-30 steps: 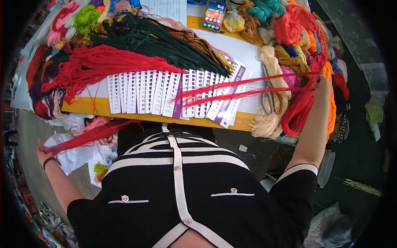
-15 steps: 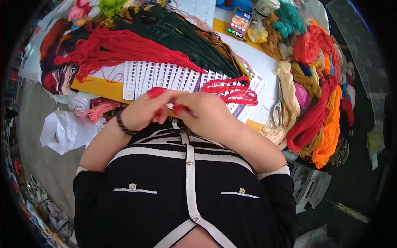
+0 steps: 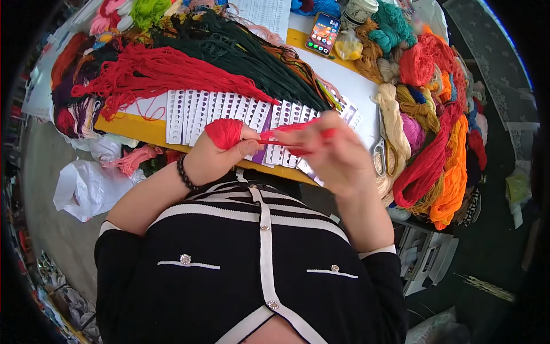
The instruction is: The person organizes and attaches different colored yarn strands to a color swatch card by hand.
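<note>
Red thread point(image 3: 224, 133) is wrapped in a thick band round the fingers of my left hand point(image 3: 209, 160), whose thumb presses against a taut red strand. That strand runs across to my right hand point(image 3: 346, 160), smeared by motion, with more red thread among its curled fingers. Below both hands lie white cards with punched holes point(image 3: 220, 106), lined up in a row. Just beyond them a large red skein point(image 3: 166, 71) rests beside a dark green skein point(image 3: 240, 54).
Scissors point(image 3: 379, 157) lie to the right by a cream skein point(image 3: 394, 114). Orange point(image 3: 455, 172) and other coloured skeins crowd the right edge. A lit phone point(image 3: 323, 33) lies at the back near a jar point(image 3: 361, 10). A white plastic bag point(image 3: 89, 186) sits lower left.
My hands have moved apart, the right one going right and drawing the red strand taut. The band of thread on my left hand now shows fully; the loose red loops have left the cards.
</note>
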`<state>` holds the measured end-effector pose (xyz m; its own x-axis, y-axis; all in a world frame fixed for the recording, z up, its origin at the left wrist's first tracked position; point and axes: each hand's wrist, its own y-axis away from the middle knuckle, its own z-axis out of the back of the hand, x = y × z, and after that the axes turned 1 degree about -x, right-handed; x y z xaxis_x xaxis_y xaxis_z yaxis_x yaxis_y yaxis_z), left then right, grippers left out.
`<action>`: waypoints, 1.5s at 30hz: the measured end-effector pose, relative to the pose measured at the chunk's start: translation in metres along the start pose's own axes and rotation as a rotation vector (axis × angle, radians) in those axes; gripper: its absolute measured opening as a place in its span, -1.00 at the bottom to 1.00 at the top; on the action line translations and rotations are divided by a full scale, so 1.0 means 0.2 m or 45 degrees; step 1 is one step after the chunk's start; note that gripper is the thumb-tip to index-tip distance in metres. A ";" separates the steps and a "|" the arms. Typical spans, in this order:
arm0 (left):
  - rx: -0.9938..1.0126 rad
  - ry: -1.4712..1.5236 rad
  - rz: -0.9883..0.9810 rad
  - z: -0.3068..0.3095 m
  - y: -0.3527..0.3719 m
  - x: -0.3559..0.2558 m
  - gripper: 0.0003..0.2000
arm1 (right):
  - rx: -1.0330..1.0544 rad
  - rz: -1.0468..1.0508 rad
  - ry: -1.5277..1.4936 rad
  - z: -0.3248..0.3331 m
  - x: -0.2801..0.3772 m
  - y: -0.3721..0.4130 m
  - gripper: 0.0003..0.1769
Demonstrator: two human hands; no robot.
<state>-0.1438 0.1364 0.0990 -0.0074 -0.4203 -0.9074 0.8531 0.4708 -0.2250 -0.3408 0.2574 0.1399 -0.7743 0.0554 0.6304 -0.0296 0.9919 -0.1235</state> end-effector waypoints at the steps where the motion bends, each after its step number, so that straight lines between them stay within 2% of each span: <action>1: 0.003 0.000 -0.002 0.02 -0.01 -0.02 -0.86 | 0.157 0.103 -0.049 0.07 0.08 0.02 -0.77; 2: -0.015 0.058 0.279 0.06 -0.03 -0.06 -0.86 | -0.071 0.129 0.185 0.11 0.23 0.08 -0.78; 3: -0.028 0.116 0.563 0.09 -0.04 -0.09 -0.86 | -0.518 0.247 0.469 0.20 0.39 0.14 -0.80; 4: -0.182 0.183 0.478 0.13 -0.05 -0.09 -0.78 | -0.944 0.382 0.903 0.23 0.54 0.18 -0.86; 5: -0.245 0.336 0.422 0.20 -0.05 -0.08 -0.74 | -1.378 0.664 1.302 0.27 0.61 0.20 -0.85; 6: -0.292 0.517 0.460 0.26 -0.07 -0.10 -0.70 | -1.390 0.661 1.300 0.33 0.66 0.21 -0.85; 8: -0.281 0.589 0.463 0.29 -0.14 -0.10 -0.63 | -1.342 0.833 2.178 0.47 0.69 0.23 -0.81; 9: -0.263 0.577 0.425 0.29 -0.18 -0.09 -0.64 | -1.186 0.621 2.158 0.40 0.59 0.15 -0.78; 10: -0.235 0.677 0.590 0.24 -0.25 -0.11 -0.64 | -1.261 0.177 1.978 0.33 0.45 0.06 -0.78; 11: -0.208 0.775 0.751 0.19 -0.32 -0.13 -0.65 | -0.878 0.050 2.070 0.42 0.33 -0.01 -0.78; 12: -0.190 0.858 0.865 0.15 -0.37 -0.04 -0.66 | -0.704 -0.053 1.954 0.46 0.19 -0.09 -0.77; 13: -0.188 0.881 0.985 0.08 -0.42 -0.01 -0.66 | -0.645 -0.139 1.924 0.48 0.08 -0.15 -0.74; 15: -0.133 0.938 1.173 0.00 -0.49 0.14 -0.66 | -0.662 -0.331 1.915 0.52 -0.06 -0.25 -0.72; 21: -0.163 0.822 1.353 -0.12 -0.55 0.26 -0.62 | -0.730 -0.563 1.702 0.64 -0.13 -0.35 -0.68; 23: -0.183 0.764 1.344 -0.15 -0.56 0.26 -0.67 | -0.728 -0.597 1.697 0.64 -0.12 -0.36 -0.68; 25: -0.130 0.656 1.151 -0.19 -0.57 0.28 -0.74 | -0.734 -0.630 1.693 0.66 -0.12 -0.36 -0.68; 26: -0.156 0.657 1.143 -0.21 -0.58 0.28 -0.79 | -0.762 -0.616 1.611 0.67 -0.12 -0.36 -0.68; 30: -0.297 0.458 0.980 -0.26 -0.59 0.39 -0.80 | -0.822 -0.667 1.383 0.67 -0.10 -0.37 -0.65; 33: -0.239 0.306 0.957 -0.26 -0.59 0.42 -0.79 | -0.861 -0.702 1.386 0.63 -0.08 -0.37 -0.65; 35: -0.267 0.362 0.951 -0.27 -0.59 0.44 -0.78 | -0.848 -0.704 1.473 0.64 -0.09 -0.38 -0.63; 37: -0.273 0.361 0.960 -0.27 -0.59 0.41 -0.79 | -0.689 -0.571 1.863 0.68 -0.13 -0.39 -0.60; 38: -0.272 0.360 0.963 -0.26 -0.60 0.41 -0.79 | -0.708 -0.530 1.973 0.68 -0.17 -0.39 -0.58; 39: -0.239 0.236 0.944 -0.26 -0.60 0.41 -0.80 | -0.708 -0.533 1.969 0.68 -0.19 -0.38 -0.58; 41: -0.204 0.113 0.926 -0.26 -0.59 0.41 -0.81 | -0.644 -0.273 2.286 0.68 -0.21 -0.36 -0.55; 42: -0.203 0.077 0.900 -0.26 -0.59 0.42 -0.81 | -0.644 -0.274 2.286 0.66 -0.20 -0.36 -0.55; 44: -0.202 0.041 0.877 -0.25 -0.58 0.43 -0.81 | -0.605 -0.519 1.988 0.62 -0.14 -0.36 -0.60; 45: -0.171 -0.222 0.773 -0.24 -0.58 0.42 -0.83 | -0.604 -0.521 1.985 0.64 -0.14 -0.35 -0.60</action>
<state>-0.2678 0.0837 0.0323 0.5509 -0.1631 -0.8185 0.6057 0.7528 0.2576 -0.3976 0.1723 0.0330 0.5669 -0.4330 0.7008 0.3484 0.8969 0.2723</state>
